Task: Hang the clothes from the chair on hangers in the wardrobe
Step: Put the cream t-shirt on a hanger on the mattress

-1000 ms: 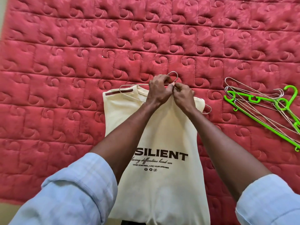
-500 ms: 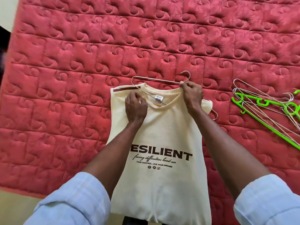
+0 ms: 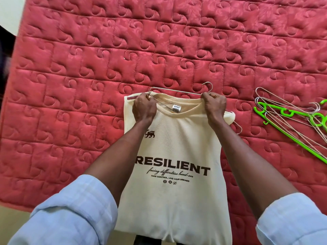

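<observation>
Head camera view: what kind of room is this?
Probably a bedroom: a red quilted mattress fills the view, with a cream T-shirt on it and spare hangers alongside.

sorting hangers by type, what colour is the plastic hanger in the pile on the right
Bright green plastic hanger, lying among thin metal wire hangers; seen in the head view.

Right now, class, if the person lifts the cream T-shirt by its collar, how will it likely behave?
The cream T-shirt will probably hang limp: it lies flat and creased on the quilt. It likely weighs little, being thin knit. It may slide off the wire hanger, whose one end pokes out past a sleeve.
</observation>
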